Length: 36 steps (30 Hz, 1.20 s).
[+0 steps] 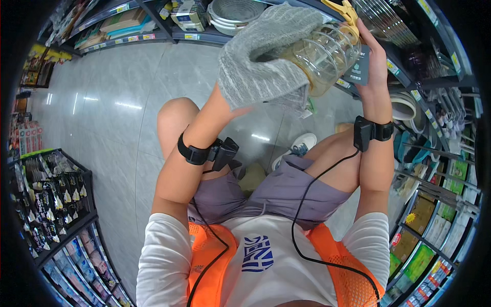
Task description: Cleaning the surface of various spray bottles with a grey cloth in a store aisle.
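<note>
A clear, amber-tinted ribbed plastic spray bottle [322,57] lies tilted in front of me, its yellow trigger head [347,14] toward the upper right. My right hand [374,63] grips it near the neck and trigger. A dark hang tag [358,71] with writing dangles beside that palm. Over the bottle's base end, a grey knitted cloth [255,76] is folded, held by my left hand [241,112]. Most of the left hand is hidden beneath the cloth; only a bit near the wrist shows.
Shelves curve around the aisle, holding stacked plastic colanders [236,15] and flat boards [124,25]. Slippers [408,147] hang at right. A display rack of packaged goods [53,199] stands at left. Grey tiled floor [111,115] lies below my bent knees.
</note>
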### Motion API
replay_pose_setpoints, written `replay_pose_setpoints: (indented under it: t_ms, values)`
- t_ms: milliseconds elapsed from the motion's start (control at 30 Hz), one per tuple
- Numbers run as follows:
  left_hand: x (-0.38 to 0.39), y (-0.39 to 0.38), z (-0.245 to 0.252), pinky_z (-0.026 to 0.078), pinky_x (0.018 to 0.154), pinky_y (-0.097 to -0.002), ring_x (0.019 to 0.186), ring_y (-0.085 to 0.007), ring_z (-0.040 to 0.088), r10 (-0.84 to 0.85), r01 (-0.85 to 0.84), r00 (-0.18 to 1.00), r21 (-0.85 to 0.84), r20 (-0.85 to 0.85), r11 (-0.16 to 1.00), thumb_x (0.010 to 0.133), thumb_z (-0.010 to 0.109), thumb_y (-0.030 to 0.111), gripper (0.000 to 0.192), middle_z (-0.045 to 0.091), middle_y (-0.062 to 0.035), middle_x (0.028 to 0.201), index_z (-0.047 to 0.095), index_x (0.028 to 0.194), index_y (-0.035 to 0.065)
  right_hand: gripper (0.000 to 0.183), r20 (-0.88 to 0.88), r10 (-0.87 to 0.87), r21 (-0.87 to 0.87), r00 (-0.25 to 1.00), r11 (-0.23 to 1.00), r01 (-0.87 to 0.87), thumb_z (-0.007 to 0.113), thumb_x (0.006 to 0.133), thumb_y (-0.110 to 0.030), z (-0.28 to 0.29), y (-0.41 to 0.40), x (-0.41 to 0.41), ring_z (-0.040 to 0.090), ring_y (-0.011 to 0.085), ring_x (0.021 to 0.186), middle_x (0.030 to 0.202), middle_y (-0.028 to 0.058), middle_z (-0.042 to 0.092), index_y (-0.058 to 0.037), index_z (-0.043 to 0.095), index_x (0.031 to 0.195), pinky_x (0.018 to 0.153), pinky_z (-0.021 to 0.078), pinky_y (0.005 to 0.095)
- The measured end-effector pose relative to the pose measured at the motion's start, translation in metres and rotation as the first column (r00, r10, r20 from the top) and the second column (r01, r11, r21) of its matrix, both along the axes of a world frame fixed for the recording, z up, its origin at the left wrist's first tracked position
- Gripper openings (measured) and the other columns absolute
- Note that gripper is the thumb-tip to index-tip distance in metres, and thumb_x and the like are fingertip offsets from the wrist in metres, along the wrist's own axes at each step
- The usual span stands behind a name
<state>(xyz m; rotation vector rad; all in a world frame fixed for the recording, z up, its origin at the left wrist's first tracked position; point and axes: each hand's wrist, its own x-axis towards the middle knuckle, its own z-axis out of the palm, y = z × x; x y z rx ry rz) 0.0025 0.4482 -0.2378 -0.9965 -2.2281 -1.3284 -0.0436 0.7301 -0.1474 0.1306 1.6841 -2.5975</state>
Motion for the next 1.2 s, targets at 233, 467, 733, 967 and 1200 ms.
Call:
replay_pose_setpoints:
  t_ms: [233,467,733,967,1200]
  values:
    - [0.002,0.000,-0.016,0.049,0.105,-0.0390,0.119,-0.0282,0.063,-0.336,0.078,0.726,0.414,0.600,0.907,0.088,0.077,0.010,0.046,0.067,-0.0147,0.128,0.064,0.132,0.0041,0.039,-0.062,0.062,-0.022,0.996,0.998,-0.063,0.057,0.106,-0.034,-0.008,0.006,-0.005,0.068,0.0133,0.092,0.103,0.0045,0.070,-0.0006,0.065,0.123,0.082,0.0539,0.0280]
    - [-0.008,-0.003,-0.012,0.050,0.104,-0.0396,0.120,-0.0274,0.063,-0.156,0.165,0.916,0.008,0.369,0.986,0.087,0.079,0.014,0.044,0.069,-0.0136,0.127,0.068,0.128,0.0047,0.039,-0.171,-0.033,0.134,0.985,0.989,0.057,0.054,0.108,-0.035,-0.013,0.010,-0.008,0.065,0.0122,0.093,0.103,0.0041,0.070,0.0002,0.067,0.120,0.085,0.0503,0.0274]
    - [-0.009,0.018,-0.007,0.048,0.107,-0.0402,0.119,-0.0301,0.064,-0.181,0.183,0.982,-0.040,0.058,0.982,0.089,0.078,0.016,0.044,0.069,-0.0121,0.129,0.067,0.131,0.0071,0.040,-0.538,0.083,0.595,0.839,0.742,0.308,0.055,0.107,-0.035,-0.015,-0.027,0.020,0.051,0.0080,0.072,0.084,0.0035,0.065,0.0018,0.069,0.104,0.064,0.0404,0.0257]
    - [0.003,0.035,0.043,0.046,0.108,-0.0369,0.123,-0.0273,0.063,-0.298,0.159,0.671,0.262,0.678,0.952,0.099,0.068,0.039,0.054,0.067,-0.0133,0.135,0.061,0.139,0.0033,0.037,-0.388,0.370,0.764,0.844,0.642,0.070,0.054,0.107,-0.032,-0.016,-0.040,0.035,0.050,0.0083,0.072,0.077,0.0042,0.061,0.0018,0.067,0.098,0.066,0.0405,0.0274]
    - [0.006,0.021,0.051,0.050,0.098,-0.0338,0.109,-0.0201,0.065,-0.456,0.274,0.482,0.366,0.748,0.889,0.094,0.075,0.039,0.052,0.072,-0.0110,0.120,0.065,0.129,0.0006,0.045,-0.329,0.075,0.468,0.941,0.879,0.093,0.051,0.107,-0.034,-0.004,-0.026,0.022,0.064,0.0115,0.091,0.100,0.0061,0.071,0.0063,0.068,0.119,0.086,0.0469,0.0243]
